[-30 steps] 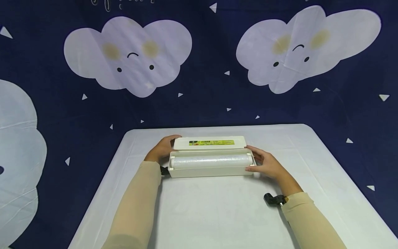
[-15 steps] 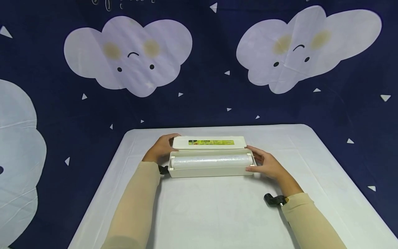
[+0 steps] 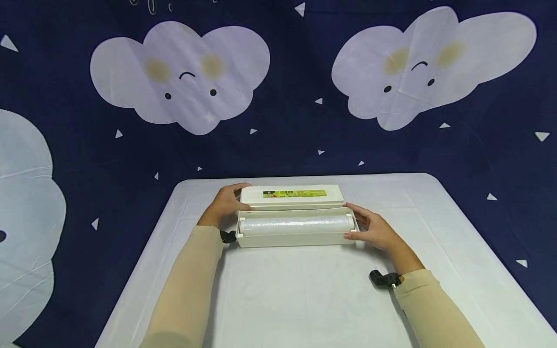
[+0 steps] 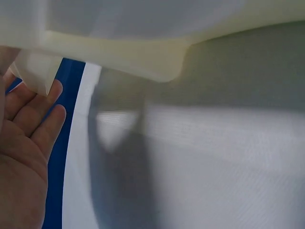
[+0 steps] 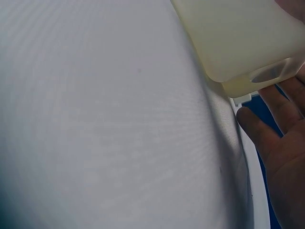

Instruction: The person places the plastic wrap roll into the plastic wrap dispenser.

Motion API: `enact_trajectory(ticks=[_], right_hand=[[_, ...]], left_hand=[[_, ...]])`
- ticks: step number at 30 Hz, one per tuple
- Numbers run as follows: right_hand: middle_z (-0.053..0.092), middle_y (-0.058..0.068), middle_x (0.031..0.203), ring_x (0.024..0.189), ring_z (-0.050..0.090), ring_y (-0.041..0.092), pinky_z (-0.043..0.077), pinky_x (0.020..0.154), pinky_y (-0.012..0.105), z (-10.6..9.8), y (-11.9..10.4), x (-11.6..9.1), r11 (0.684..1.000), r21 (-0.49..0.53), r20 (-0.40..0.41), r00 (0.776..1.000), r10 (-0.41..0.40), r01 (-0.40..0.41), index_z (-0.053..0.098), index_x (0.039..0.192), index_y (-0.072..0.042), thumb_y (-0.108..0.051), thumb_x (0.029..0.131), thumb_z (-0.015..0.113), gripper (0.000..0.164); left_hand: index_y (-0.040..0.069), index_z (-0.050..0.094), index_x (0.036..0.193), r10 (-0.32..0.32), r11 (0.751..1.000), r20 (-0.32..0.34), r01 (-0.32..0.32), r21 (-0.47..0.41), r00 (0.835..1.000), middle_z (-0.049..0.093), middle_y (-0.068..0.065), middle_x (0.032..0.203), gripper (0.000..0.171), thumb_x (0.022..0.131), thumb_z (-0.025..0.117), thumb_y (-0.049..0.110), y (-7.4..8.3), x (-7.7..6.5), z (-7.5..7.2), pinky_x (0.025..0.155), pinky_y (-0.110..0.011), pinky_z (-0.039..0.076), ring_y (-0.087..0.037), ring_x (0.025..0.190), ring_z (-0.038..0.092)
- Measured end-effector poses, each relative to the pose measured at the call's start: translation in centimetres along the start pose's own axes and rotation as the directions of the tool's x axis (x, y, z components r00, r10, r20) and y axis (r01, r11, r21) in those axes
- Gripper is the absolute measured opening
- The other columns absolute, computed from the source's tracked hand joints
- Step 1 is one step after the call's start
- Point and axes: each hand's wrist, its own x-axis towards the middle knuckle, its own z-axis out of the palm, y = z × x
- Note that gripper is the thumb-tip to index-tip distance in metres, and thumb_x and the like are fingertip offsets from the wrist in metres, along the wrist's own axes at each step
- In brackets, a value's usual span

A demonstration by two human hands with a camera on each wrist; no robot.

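A cream plastic cling film box (image 3: 296,240) lies lengthwise on the white table, its top uncovered. Inside it a roll of cling film (image 3: 296,224) shows along the whole length. Just behind is the box's long lid (image 3: 291,201), with a yellow-green label. My left hand (image 3: 223,204) grips the lid's left end, thumb in front and fingers behind. In the left wrist view, fingertips (image 4: 55,90) touch the lid's corner (image 4: 38,71). My right hand (image 3: 376,231) holds the box's right end between thumb and fingers. The right wrist view shows the box's end (image 5: 243,38) beside that palm.
The white-covered table (image 3: 304,295) reaches back to a dark blue cloth backdrop (image 3: 296,145) printed with clouds and small triangles. A black wrist device (image 3: 385,279) sits at my right wrist, and another black device (image 3: 228,237) at my left wrist is close to the box's left end.
My left hand has shifted the lid slightly back and to the left, and a little more of its front edge shows. The box and my right hand stay in place.
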Motion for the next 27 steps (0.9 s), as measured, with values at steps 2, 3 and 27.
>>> enact_trajectory(ticks=[2,3,27], right_hand=[[0.038,0.016,0.164,0.148,0.039,0.040,0.033,0.118,0.047,0.0,0.0,0.0,1.000,0.000,0.001,1.000,-0.002,0.002,0.037,0.164,-0.006,-0.015,0.079,0.096,0.104],[0.038,0.016,0.164,0.148,0.039,0.040,0.033,0.118,0.047,0.0,0.0,0.0,1.000,0.000,0.001,1.000,-0.002,0.002,0.037,0.164,-0.006,-0.015,0.079,0.096,0.104],[0.039,0.020,0.163,0.146,0.041,0.042,0.034,0.117,0.048,0.1,0.1,0.0,1.000,0.006,-0.003,1.000,0.021,-0.021,0.037,0.163,-0.005,-0.016,0.079,0.096,0.103]], left_hand=[[0.017,0.069,0.138,0.003,1.000,-0.007,-0.003,0.002,1.000,0.064,-0.002,0.142,0.089,0.057,0.105,0.012,0.0,-0.1,-0.1,0.120,-0.045,0.034,-0.031,0.144,0.047],[0.017,0.069,0.138,0.007,1.000,-0.009,-0.007,-0.002,1.000,0.064,-0.002,0.142,0.089,0.057,0.105,0.011,0.1,-0.1,-0.1,0.120,-0.044,0.035,-0.030,0.143,0.047],[0.012,0.068,0.138,0.126,0.982,-0.035,-0.129,-0.136,0.991,0.070,-0.004,0.131,0.085,0.061,0.104,0.009,1.7,-2.4,-0.7,0.105,-0.043,0.051,-0.023,0.125,0.063]])
